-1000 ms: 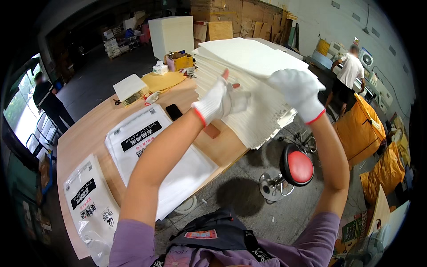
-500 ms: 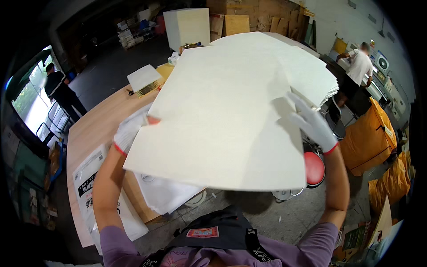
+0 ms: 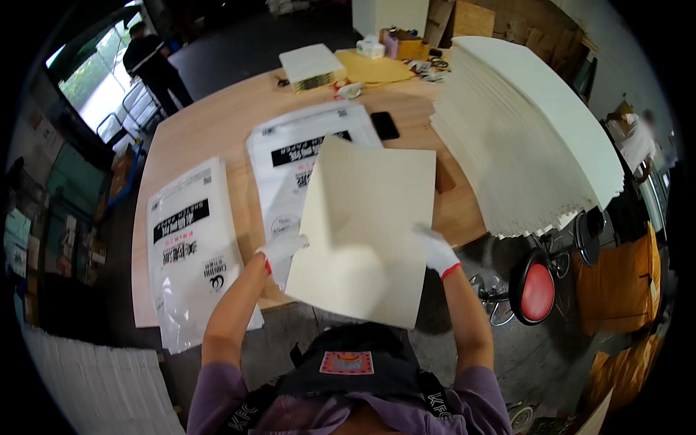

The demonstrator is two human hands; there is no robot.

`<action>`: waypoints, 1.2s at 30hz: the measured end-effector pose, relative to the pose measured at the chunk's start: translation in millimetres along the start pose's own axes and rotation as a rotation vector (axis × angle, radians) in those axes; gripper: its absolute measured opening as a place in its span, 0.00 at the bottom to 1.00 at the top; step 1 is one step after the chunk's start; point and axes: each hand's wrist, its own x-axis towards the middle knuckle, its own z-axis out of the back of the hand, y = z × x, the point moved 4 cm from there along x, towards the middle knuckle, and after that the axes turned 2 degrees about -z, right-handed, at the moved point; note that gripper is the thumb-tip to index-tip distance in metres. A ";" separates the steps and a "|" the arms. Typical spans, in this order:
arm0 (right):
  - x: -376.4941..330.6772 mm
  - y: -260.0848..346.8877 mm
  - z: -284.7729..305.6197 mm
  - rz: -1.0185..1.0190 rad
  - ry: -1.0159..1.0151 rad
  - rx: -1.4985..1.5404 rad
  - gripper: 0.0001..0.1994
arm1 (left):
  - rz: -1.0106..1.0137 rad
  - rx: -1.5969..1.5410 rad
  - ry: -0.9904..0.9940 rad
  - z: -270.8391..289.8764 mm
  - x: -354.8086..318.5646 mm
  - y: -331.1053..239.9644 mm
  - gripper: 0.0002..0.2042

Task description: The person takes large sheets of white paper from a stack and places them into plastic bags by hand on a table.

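A cream-coloured stack of paper sheets [image 3: 370,225], or one large sheet, is held up in front of me, tilted over the table's front edge. I cannot tell how thick it is. My left hand [image 3: 285,250], in a white glove with a red cuff, grips its left edge. At the right edge my right hand [image 3: 436,251], gloved the same way, holds it with the fingertips lying at the margin. Behind the paper lies a pile of printed clear plastic bags [image 3: 264,152], partly hidden. A second pile of printed bags [image 3: 190,254] rests at the left.
A tall fanned stack of cream paper [image 3: 500,138] fills the right of the wooden table [image 3: 196,138]. A black phone [image 3: 385,125], a small paper block [image 3: 312,65] and a tissue box [image 3: 370,48] lie farther back. A red stool [image 3: 537,286] and orange sacks [image 3: 616,283] stand right. Two people are farther off.
The cream paper has come down and nearer to me, swung left off the large stack. My right hand has closed in on its edge. My view has turned, showing more of the table and bags.
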 end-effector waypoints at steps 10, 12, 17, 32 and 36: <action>-7.7 90.7 24.9 -0.162 -0.357 0.267 0.26 | -0.166 0.974 -0.075 -182.5 -17.4 -53.7 0.45; -6.9 70.4 19.3 -0.311 -0.349 0.209 0.28 | -0.188 0.916 -0.040 -180.9 -26.2 -65.3 0.42; -19.5 42.0 30.7 -0.248 -0.408 0.432 0.26 | -0.420 0.496 -0.045 -126.9 0.6 -42.9 0.31; -135.7 136.2 95.8 0.128 -0.482 -0.252 0.17 | -0.261 0.991 -0.069 -26.9 80.4 -9.5 0.13; -137.3 149.9 79.5 0.216 -0.379 -0.423 0.12 | -0.369 0.144 -0.339 54.9 120.8 -34.6 0.13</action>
